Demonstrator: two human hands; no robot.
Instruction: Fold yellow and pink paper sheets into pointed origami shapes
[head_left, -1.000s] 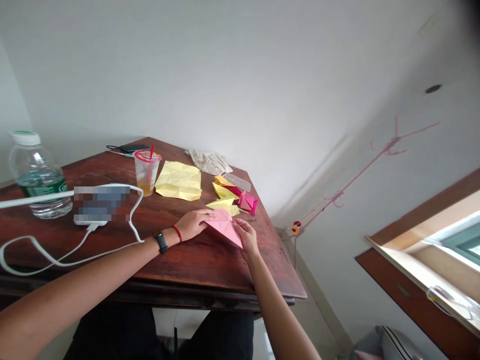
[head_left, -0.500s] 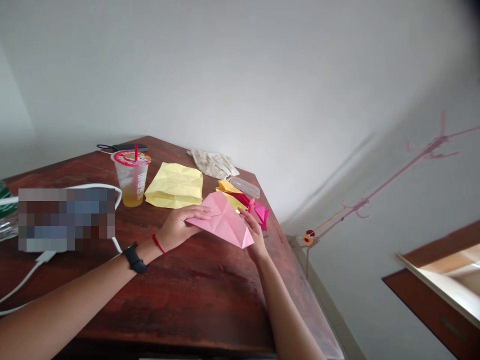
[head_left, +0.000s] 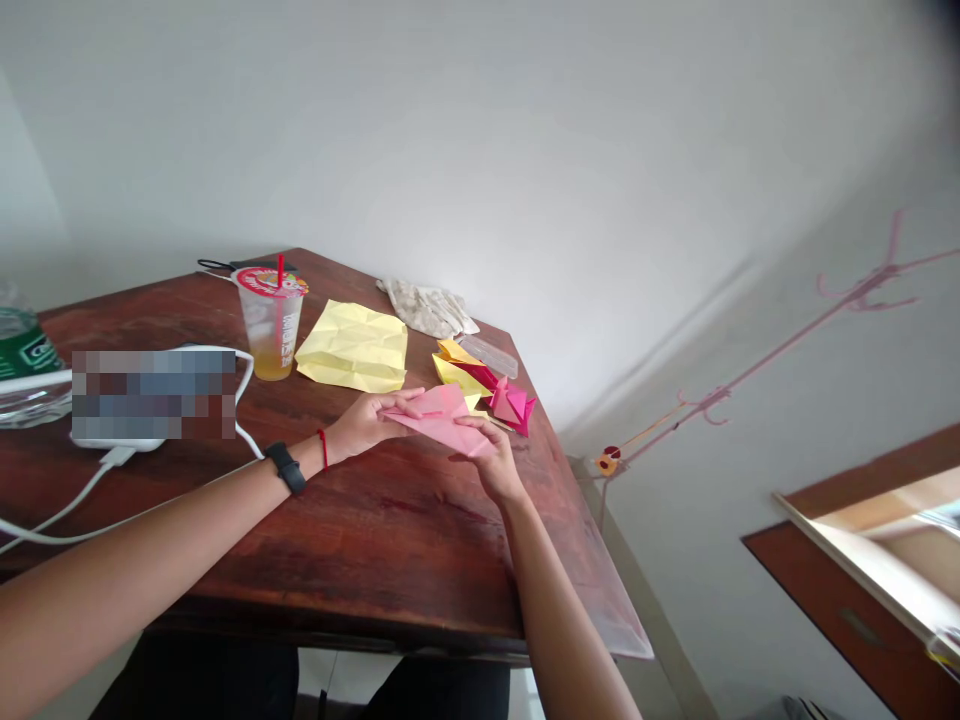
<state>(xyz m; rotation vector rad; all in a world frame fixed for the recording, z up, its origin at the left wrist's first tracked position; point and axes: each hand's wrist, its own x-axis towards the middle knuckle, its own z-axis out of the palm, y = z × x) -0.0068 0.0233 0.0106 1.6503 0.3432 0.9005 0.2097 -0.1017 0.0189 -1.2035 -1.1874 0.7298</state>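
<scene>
"Pale wall [head_left: 480,150] at back, dark-red wooden bench [head_left: 405,540] in front. What's biggest after those?"

"Pink hook rack [head_left: 806,333], R of bench, slanting in view. Then creased yellow sheet [head_left: 356,345], lying flat on bench."

"Cloth [head_left: 429,307]?"

"Far side, nr. wall, behind sheet. Bottle [head_left: 26,345] at far L, partly out of view; cup [head_left: 264,330] w/ red straw stands upright just L of sheet."

"And pink paper [head_left: 435,415]?"

"Folded, held over bench btwn. both hands, nr. the middle. Can't tell if its underside touches wood."

"Hands?"

"L hand [head_left: 367,425]: fingers narrow, pinching paper's L end. R hand [head_left: 496,465]: fingers narrow too, gripping R end."

"Smaller bits?"

"Yellow-orange folded pcs. [head_left: 459,370] just beyond paper, magenta folded pc. [head_left: 513,403] beside them. Black wristband [head_left: 285,468] & thin red bracelet [head_left: 322,450], both on L wrist."
</scene>
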